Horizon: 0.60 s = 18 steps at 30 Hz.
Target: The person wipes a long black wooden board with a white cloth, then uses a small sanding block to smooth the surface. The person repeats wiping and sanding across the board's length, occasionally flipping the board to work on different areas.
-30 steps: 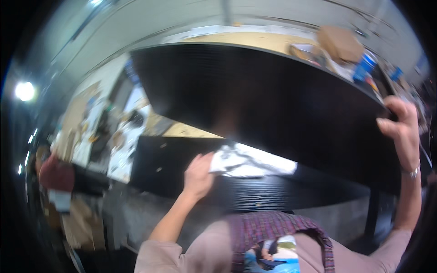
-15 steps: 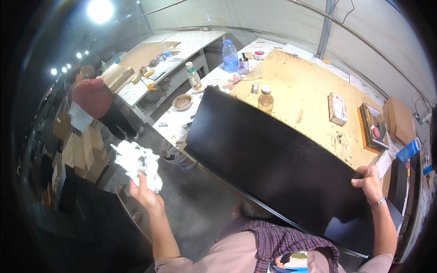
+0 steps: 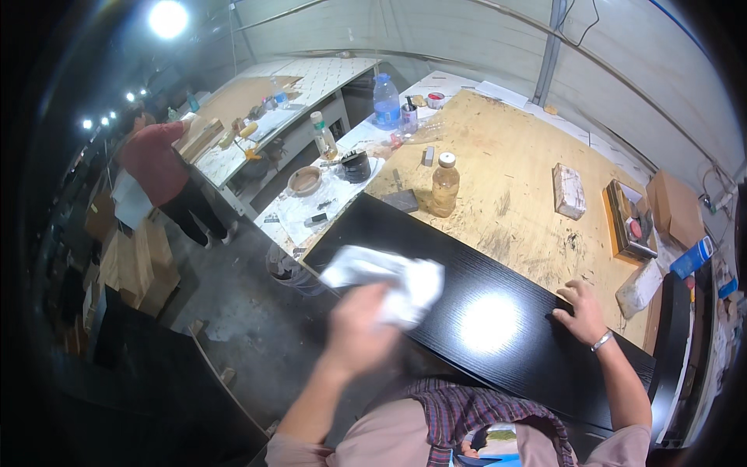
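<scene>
A long black board (image 3: 436,268) with visible wood grain lies flat along the near side of the workbench, and lamp light glares off its surface. My left hand (image 3: 359,331) is closed on a crumpled white rag (image 3: 416,292) over the board's left part; both are smeared by motion. I cannot tell whether the rag touches the surface. At the board's far edge, toward its right end, rests my right hand (image 3: 582,315) with its fingers apart and bent. A bottle of amber liquid (image 3: 445,187) with a white cap stands just beyond the board.
Past the board, the workbench top (image 3: 506,156) bears a whitish block (image 3: 569,191), an open box (image 3: 629,222) and a blue can (image 3: 691,258). A round dish (image 3: 304,181) and black tub (image 3: 355,166) sit at left. Another person (image 3: 159,167) stands at the far-left table.
The tilted board has come down flat on the bench. My left hand has swung right with the rag, from beside the board to over it. My right hand has loosened its grip on the edge.
</scene>
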Tool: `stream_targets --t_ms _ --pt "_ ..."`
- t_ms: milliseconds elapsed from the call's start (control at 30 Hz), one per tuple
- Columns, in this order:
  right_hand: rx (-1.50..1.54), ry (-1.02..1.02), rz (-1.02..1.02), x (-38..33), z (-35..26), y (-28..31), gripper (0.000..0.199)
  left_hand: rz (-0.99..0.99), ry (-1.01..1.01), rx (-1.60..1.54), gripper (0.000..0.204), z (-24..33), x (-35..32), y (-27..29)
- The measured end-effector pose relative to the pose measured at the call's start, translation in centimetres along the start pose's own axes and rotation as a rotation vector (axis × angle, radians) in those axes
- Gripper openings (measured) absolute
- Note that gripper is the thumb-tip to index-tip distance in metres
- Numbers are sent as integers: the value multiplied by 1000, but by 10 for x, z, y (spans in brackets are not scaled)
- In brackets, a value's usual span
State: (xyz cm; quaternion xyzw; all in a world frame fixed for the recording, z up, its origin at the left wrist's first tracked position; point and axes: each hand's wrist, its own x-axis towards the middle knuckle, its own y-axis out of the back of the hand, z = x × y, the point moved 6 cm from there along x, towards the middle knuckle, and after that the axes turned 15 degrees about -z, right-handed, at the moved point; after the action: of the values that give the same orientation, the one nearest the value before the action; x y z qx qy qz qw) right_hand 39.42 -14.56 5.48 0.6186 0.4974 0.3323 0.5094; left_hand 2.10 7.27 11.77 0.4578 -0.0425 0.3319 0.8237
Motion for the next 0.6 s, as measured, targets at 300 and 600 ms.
stream_targets --t_ms 300,600 --pt "110 -130 55 -8 13 -41 47 -406 110 355 60 -77 48 -101" --pt "114 -139 40 0 5 -37 45 190 488 226 42 -146 -16 24"
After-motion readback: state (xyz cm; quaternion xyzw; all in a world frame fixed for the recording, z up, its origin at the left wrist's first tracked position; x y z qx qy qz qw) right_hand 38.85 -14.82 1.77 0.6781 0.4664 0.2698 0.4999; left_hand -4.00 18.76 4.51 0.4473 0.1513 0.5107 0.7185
